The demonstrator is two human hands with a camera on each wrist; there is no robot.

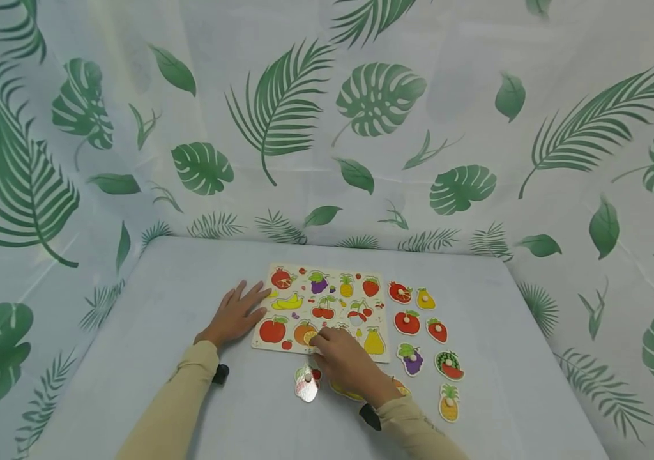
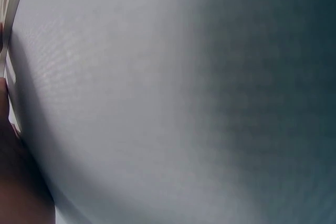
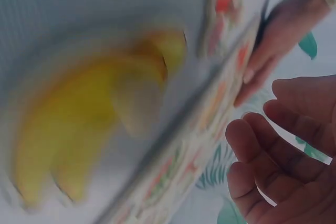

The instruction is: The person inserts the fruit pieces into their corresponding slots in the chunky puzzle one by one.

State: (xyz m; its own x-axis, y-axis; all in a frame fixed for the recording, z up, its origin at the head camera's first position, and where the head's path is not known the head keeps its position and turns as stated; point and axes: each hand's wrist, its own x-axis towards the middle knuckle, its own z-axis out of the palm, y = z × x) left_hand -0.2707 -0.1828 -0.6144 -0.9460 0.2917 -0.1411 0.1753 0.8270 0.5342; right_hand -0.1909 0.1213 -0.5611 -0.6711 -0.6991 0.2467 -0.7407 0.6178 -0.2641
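Observation:
A fruit puzzle board (image 1: pixel 304 308) printed with fruit pictures lies on the table. My left hand (image 1: pixel 237 317) rests at its left edge with fingers spread; in the left wrist view only a dark sliver of that hand shows. My right hand (image 1: pixel 344 359) is over the board's lower middle, by the orange picture, covering part of the board. In the right wrist view its fingers (image 3: pixel 273 156) are loosely bent, with nothing seen between them. Below that hand lies a banana piece (image 3: pixel 89 103) with a knob, partly hidden in the head view. A shiny cherry piece (image 1: pixel 307 384) lies just left of it.
Right of the board lie several knobbed pieces: pomegranate (image 1: pixel 400 292), pear (image 1: pixel 426 299), apple (image 1: pixel 407 322), strawberry (image 1: pixel 437 330), grapes (image 1: pixel 410 360), watermelon (image 1: pixel 449 366) and pineapple (image 1: pixel 449 403). An orange piece (image 1: pixel 402 386) shows behind the right wrist. A leaf-printed curtain (image 1: pixel 315 191) stands behind the table.

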